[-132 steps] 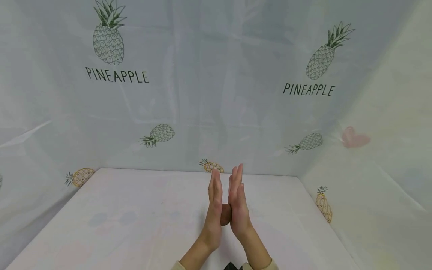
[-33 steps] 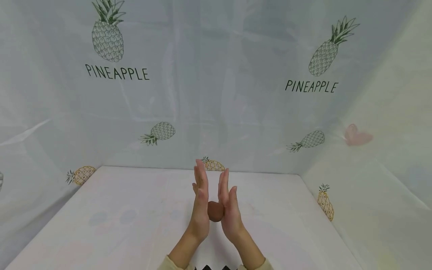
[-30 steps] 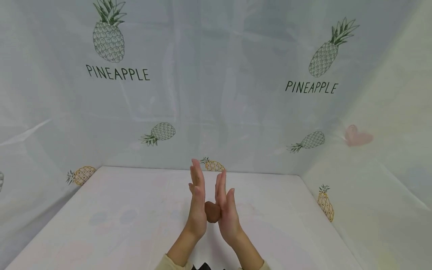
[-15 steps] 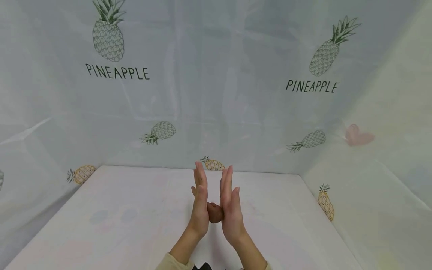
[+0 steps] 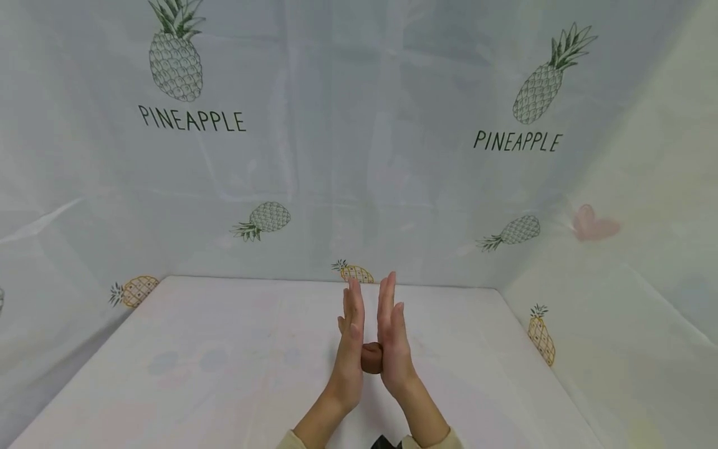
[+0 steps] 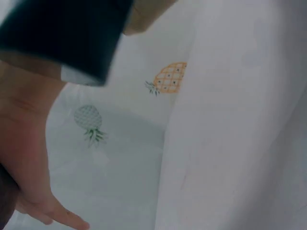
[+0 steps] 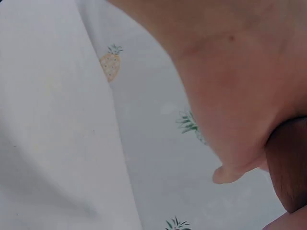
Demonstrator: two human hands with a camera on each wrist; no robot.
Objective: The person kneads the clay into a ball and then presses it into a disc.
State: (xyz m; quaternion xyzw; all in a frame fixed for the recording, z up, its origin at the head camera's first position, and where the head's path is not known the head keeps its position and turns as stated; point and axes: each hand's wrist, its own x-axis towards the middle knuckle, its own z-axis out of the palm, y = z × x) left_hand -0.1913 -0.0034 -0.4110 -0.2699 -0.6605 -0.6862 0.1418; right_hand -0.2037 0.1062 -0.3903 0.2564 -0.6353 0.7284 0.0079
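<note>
- Lower centre: left hand (image 5: 349, 360) and right hand (image 5: 396, 354), fingers straight, palms sandwiching a brown lump (image 5: 372, 359)!
- Looks soft, light, perhaps tacky; best held gently by its sides.

Pale plastic sheeting (image 5: 348, 156), printed with pineapple drawings (image 5: 176, 67), the word PINEAPPLE (image 5: 192, 118) and a faded pink heart (image 5: 594, 224), stands around a white tabletop (image 5: 235, 393) on three sides. Soft light leaves dull sheens along the creases.

A whitish tabletop (image 5: 247, 393) spreads out flat, its far edge running nearly straight. Faint pink patches (image 5: 126, 415) and bluish patches (image 5: 214, 360) tint its left part, and a soft shadow (image 5: 371, 408) falls near its middle.
</note>
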